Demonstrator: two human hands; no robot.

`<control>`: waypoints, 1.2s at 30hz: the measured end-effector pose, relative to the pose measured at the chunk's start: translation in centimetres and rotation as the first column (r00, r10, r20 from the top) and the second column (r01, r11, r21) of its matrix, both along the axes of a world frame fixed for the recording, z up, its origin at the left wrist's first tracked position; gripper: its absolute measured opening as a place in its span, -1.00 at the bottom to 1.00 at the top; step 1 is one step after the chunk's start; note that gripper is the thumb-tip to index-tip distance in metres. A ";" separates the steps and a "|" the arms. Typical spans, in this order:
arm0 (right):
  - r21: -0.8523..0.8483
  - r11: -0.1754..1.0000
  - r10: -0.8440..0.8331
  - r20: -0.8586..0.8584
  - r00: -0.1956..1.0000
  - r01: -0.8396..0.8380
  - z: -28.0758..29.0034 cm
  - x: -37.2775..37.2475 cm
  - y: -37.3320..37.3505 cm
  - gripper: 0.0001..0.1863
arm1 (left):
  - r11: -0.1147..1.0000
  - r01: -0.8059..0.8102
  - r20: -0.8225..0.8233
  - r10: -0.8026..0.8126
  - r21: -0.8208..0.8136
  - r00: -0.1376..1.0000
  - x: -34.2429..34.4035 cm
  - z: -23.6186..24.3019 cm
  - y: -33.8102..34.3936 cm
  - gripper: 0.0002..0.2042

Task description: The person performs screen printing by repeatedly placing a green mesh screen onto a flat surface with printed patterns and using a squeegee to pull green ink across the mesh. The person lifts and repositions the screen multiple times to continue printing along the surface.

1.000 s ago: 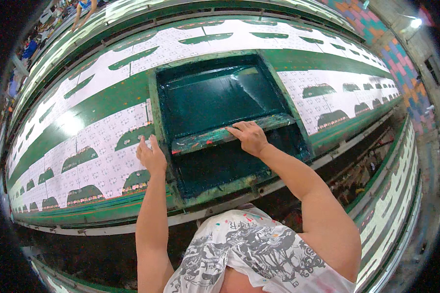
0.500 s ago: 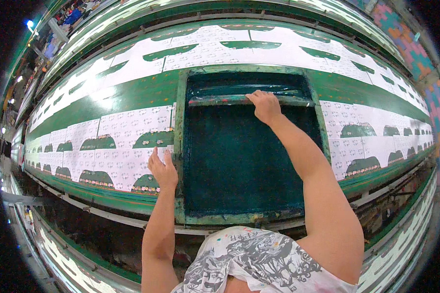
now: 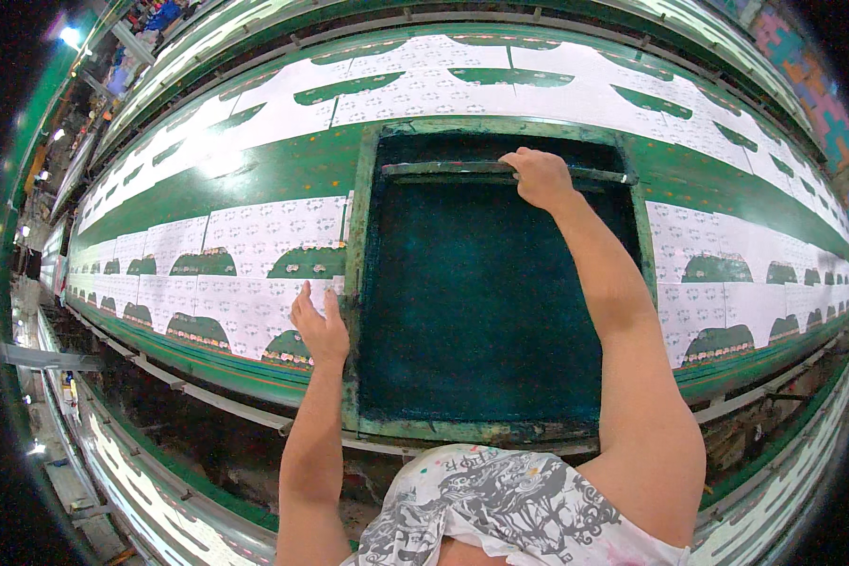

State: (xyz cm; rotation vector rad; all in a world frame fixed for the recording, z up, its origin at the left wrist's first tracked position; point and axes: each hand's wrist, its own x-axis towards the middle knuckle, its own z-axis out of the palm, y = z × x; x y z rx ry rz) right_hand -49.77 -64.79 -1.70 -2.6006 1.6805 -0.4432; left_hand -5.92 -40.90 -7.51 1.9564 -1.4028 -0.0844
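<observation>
A large printing screen with a worn green frame (image 3: 353,377) and dark blue-green mesh (image 3: 481,311) lies across the near row of white fabric pieces. My right hand (image 3: 542,179) is closed on the top of a long squeegee (image 3: 443,171), right of its middle. That squeegee spans nearly the inner width of the frame, close to the far side, with dark wet ink around it. Beside the frame's left edge hovers my left hand (image 3: 319,328), fingers apart and holding nothing. Whether it touches the frame I cannot tell.
White fabric pieces (image 3: 264,222) with small prints lie in rows along the long green table (image 3: 283,170), with curved gaps between them. A metal rail (image 3: 208,407) runs along the near edge. Further tables stand beyond and behind me. Pink and blue floor tiles (image 3: 821,94) show far right.
My right hand has pushed the squeegee farther away, nearer the frame's far side. The left hand stays open beside the frame. The whole view has shifted slightly.
</observation>
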 end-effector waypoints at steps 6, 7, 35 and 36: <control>0.082 0.995 0.066 -0.058 0.996 -0.061 1.3 -0.9 0.8 -0.67 | 1.000 -0.004 0.007 0.004 0.010 1.000 0.3 -0.3 0.0 -0.39; 0.092 0.993 0.075 -0.049 0.996 -0.070 1.4 -1.0 1.3 -0.68 | 1.000 -0.001 -0.008 0.001 0.006 1.000 0.2 -0.3 -0.1 -0.39; 0.005 0.999 0.051 -0.035 0.998 -0.051 -0.7 5.2 42.0 -0.62 | 0.993 0.010 0.014 -0.012 0.119 1.000 0.8 -1.0 -2.5 -0.31; 0.036 0.998 0.057 -0.089 0.994 -0.054 -0.6 5.3 42.4 -0.63 | 0.992 0.006 0.014 -0.008 0.127 1.000 0.8 -0.9 -2.4 -0.32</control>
